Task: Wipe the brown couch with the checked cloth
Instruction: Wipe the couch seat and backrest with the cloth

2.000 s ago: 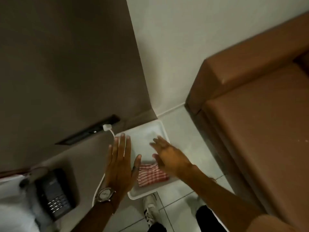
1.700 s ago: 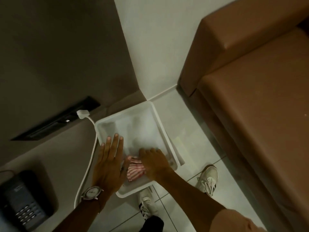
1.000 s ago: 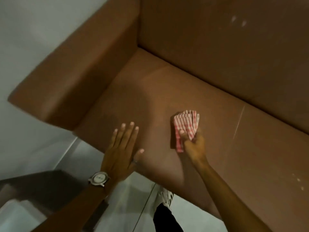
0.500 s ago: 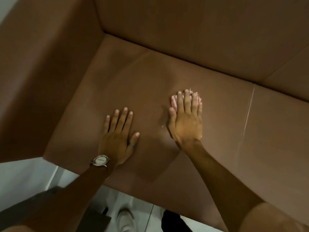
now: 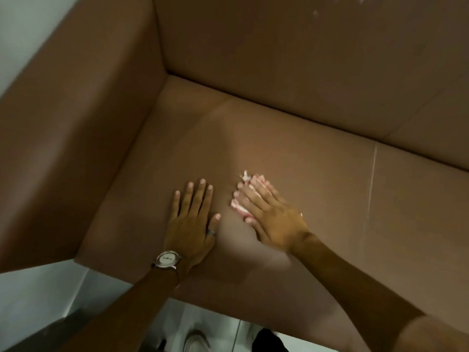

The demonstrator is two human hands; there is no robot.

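Checked cloth [image 5: 239,196] pinned flat to brown couch [image 5: 317,186] seat under right hand [image 5: 269,212], fingers [image 5: 253,196] spread toward 11 o'clock; left hand [image 5: 191,219] splayed beside, at 9 o'clock.

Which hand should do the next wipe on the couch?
The right hand. It lies flat on the checked cloth, pressing it onto the couch seat. The left hand rests bare beside it, seemingly just bracing.
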